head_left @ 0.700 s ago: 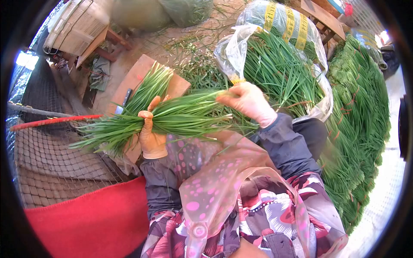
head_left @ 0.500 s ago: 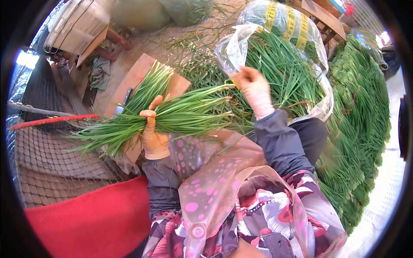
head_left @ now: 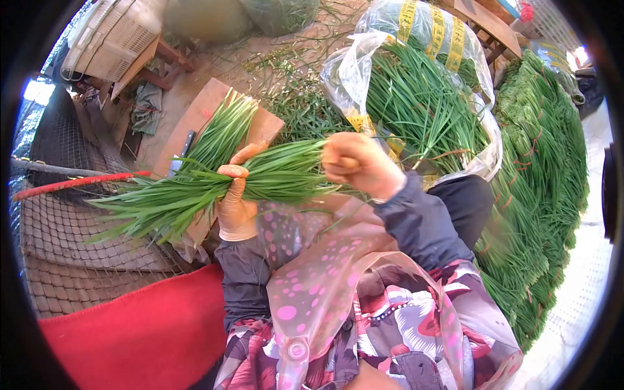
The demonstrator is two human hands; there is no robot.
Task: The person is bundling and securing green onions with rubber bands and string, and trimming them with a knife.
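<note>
A bunch of long green stalks (head_left: 279, 172) lies across my left hand (head_left: 237, 201), whose fingers are wrapped round its middle. The leafy ends fan out to the left. At the cut ends on the right is my right hand (head_left: 361, 164), its fingers curled closed; what they hold, if anything, is hidden. Behind the held bunch, another pile of stalks (head_left: 227, 127) rests on a brown board (head_left: 265, 125), with a knife (head_left: 185, 148) beside it.
An open plastic bag (head_left: 351, 68) of green stalks stands beyond my right hand. A long heap of tied bundles (head_left: 539, 169) runs down the right. Crates (head_left: 117, 39) sit at the upper left. Red cloth (head_left: 143, 331) lies lower left, below netting (head_left: 78, 240). Leaf scraps (head_left: 302, 107) litter the ground.
My right hand has moved left and slightly down, from beyond the stalk ends to right against them. My left hand keeps its hold on the bunch.
</note>
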